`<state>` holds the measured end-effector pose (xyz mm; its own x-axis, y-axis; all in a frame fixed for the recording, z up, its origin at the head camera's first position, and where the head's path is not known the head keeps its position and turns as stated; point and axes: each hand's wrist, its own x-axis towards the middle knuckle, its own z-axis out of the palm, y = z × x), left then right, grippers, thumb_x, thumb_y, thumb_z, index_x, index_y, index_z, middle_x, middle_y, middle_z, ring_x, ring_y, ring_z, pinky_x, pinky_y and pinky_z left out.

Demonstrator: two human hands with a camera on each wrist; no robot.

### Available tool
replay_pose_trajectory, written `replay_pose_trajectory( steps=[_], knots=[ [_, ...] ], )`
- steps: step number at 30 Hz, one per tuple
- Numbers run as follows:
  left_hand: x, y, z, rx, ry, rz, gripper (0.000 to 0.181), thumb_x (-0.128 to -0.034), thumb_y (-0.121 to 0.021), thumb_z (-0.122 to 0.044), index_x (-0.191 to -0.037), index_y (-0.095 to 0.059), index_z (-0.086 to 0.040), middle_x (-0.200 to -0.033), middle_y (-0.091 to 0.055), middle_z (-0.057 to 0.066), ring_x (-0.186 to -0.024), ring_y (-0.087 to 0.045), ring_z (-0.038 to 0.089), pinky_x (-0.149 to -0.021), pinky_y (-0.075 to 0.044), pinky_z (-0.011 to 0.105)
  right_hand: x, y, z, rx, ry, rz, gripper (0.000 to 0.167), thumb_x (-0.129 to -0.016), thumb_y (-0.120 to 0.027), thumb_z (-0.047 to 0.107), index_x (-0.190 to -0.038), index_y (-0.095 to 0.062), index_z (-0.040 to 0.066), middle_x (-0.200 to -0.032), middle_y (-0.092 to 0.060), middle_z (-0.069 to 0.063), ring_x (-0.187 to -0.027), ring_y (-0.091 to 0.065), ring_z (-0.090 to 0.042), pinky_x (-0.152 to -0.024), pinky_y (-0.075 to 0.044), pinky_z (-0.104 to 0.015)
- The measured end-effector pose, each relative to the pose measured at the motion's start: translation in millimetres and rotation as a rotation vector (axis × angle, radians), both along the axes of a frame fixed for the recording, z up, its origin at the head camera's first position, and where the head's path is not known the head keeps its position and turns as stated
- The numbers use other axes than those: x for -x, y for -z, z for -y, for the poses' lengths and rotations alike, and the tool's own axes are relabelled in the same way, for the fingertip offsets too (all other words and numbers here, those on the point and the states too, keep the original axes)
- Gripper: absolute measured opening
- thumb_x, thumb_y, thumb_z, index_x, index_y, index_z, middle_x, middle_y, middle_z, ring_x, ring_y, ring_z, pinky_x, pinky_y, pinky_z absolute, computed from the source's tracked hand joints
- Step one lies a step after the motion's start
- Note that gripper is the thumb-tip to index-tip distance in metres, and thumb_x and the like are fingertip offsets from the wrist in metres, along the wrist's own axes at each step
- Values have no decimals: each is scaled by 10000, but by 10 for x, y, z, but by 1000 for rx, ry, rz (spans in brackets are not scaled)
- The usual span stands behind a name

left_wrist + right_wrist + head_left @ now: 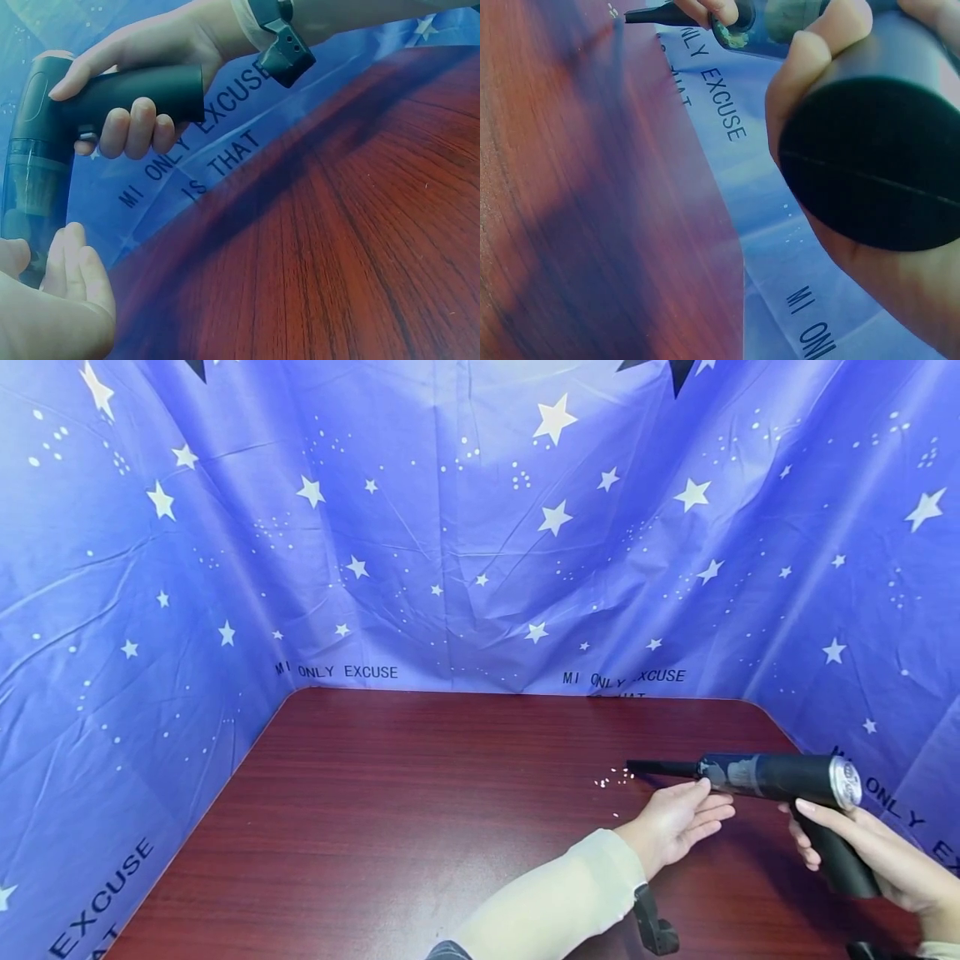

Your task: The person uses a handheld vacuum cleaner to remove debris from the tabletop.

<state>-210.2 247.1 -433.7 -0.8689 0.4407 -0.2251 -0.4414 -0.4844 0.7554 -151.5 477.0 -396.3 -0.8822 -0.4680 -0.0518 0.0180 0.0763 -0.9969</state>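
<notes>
My right hand [888, 852] grips the handle of a black handheld vacuum cleaner [798, 777], its fingers wrapped round it in the left wrist view. The vacuum has a clear dust chamber and a slim black nozzle [663, 768] pointing left. Small white bits [613, 777] lie scattered on the table at the nozzle's tip. Under the chamber's front end, my left hand [678, 822] is held palm up with fingers extended. Its thumb is at the chamber near the nozzle's base; whether it presses there I cannot tell. The handle's round end [874, 161] fills much of the right wrist view.
The dark red wood-grain table [337, 827] spreads out to the left. Blue star-printed cloth [450, 527] hangs behind it and on both sides, close to the vacuum's rear end. A black strap [654, 922] dangles from my left sleeve.
</notes>
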Motion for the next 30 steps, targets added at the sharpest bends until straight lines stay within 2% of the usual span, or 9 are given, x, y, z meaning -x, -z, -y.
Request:
replay_pose_trajectory(
  steps=[5, 12, 19, 25, 30],
  knots=[
    [-15, 19, 5, 10, -2, 10, 316, -1021, -594, -159, -1233, -562, 73, -1059, -718, 223, -1066, -683, 365, -994, -492, 476, -4, 8, 5, -1, -13, 21, 439, -1111, -170, 106, -1213, -596, 139, -890, -648, 13, -764, -648, -114, -617, -517, -406],
    [-73, 38, 2, 5, -15, 3, 332, -1024, -586, -158, -1251, -561, 84, -1078, -710, 226, -1090, -667, 388, -992, -493, 487, -16, 19, 40, 12, -1, -96, 377, -1092, -157, 22, -1207, -516, 21, -821, -623, -80, -691, -647, -168, -580, -478, -463],
    [-87, 38, 22, 14, -37, -4, 318, -1029, -577, -158, -1233, -578, 86, -1099, -699, 244, -1099, -660, 397, -999, -483, 501, -4, 20, 53, 52, -15, 8, 435, -1104, -156, 76, -1196, -582, 58, -838, -645, -45, -722, -657, -132, -601, -516, -432],
    [-80, 44, 72, 13, -40, 2, 338, -1029, -578, -164, -1253, -566, 89, -1107, -699, 233, -1112, -654, 397, -1003, -481, 501, 35, 36, 77, 114, -110, 80, 476, -1105, -119, 107, -1242, -574, 105, -922, -657, -17, -792, -659, -131, -682, -536, -385],
    [-93, 50, 121, 0, -42, -1, 356, -1030, -576, -161, -1265, -548, 105, -1131, -684, 259, -1124, -643, 412, -1010, -472, 511, 60, 55, 101, 87, -101, -4, 467, -1096, -121, 58, -1231, -568, 78, -866, -641, -46, -734, -653, -139, -642, -529, -405]
  ],
)
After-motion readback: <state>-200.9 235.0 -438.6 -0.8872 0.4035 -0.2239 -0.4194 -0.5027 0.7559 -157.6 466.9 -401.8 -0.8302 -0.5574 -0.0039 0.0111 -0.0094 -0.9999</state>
